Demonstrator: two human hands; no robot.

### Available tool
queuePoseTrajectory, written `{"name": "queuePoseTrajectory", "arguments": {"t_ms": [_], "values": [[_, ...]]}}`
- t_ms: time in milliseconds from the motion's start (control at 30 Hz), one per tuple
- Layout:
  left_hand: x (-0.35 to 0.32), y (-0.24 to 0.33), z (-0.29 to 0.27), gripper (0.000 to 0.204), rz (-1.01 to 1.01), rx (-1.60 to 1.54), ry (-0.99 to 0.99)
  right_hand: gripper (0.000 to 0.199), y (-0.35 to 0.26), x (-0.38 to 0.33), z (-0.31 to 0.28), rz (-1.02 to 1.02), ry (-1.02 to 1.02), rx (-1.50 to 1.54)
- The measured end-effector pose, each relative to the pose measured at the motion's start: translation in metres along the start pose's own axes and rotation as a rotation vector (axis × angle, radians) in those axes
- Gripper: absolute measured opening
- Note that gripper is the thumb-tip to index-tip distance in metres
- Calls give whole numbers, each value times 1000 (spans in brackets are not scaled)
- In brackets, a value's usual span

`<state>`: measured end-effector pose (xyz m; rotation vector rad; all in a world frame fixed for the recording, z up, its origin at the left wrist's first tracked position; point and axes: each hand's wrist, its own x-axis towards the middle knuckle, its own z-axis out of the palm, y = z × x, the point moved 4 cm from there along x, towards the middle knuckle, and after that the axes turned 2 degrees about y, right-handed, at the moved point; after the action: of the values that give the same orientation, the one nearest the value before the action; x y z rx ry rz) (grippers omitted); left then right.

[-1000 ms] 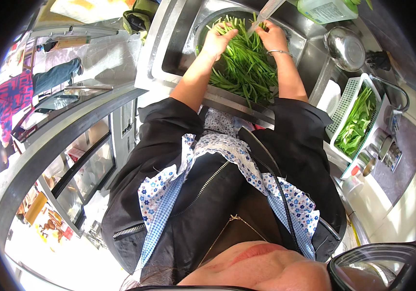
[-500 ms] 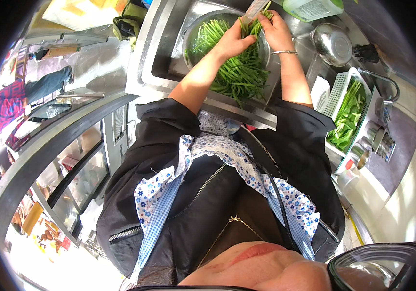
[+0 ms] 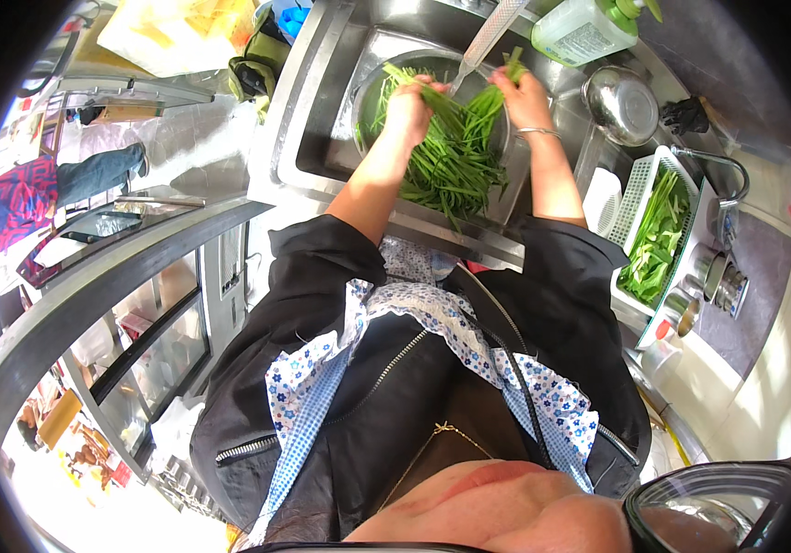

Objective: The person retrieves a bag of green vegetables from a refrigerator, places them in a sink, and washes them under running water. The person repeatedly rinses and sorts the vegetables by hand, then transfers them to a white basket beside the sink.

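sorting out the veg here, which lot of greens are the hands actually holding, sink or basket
The long green stems over the steel sink: the left hand and right hand both grip them. The greens in the white basket lie untouched.

We see bright green stalks [image 3: 451,157] in a silvery steel sink [image 3: 322,138], more green leaves in a white slatted basket [image 3: 640,184], a pale green soap bottle [image 3: 584,32], a black jacket [image 3: 322,295], and a white collar [image 3: 432,309] with small blue flowers.

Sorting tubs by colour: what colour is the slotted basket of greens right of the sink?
White, seen in the head view: the basket is white plastic, greens inside.
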<state>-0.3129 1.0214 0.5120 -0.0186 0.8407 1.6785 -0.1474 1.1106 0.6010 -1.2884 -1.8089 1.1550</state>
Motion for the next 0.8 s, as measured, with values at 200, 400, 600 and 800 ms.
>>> {"name": "queuePoseTrajectory", "arguments": {"t_ms": [200,400,600,800], "values": [[29,10,-65,15,-39,30,302,25,-33,-21,-115,53,234,25],[50,20,-72,12,44,335,388,21,-143,-51,-226,-207,365,269],[27,68,-27,80,453,1173,426,30,-126,-21,-142,-150,-107,-9],[-25,36,36,48,235,977,-259,22,-26,-7,47,218,-240,574]]}}
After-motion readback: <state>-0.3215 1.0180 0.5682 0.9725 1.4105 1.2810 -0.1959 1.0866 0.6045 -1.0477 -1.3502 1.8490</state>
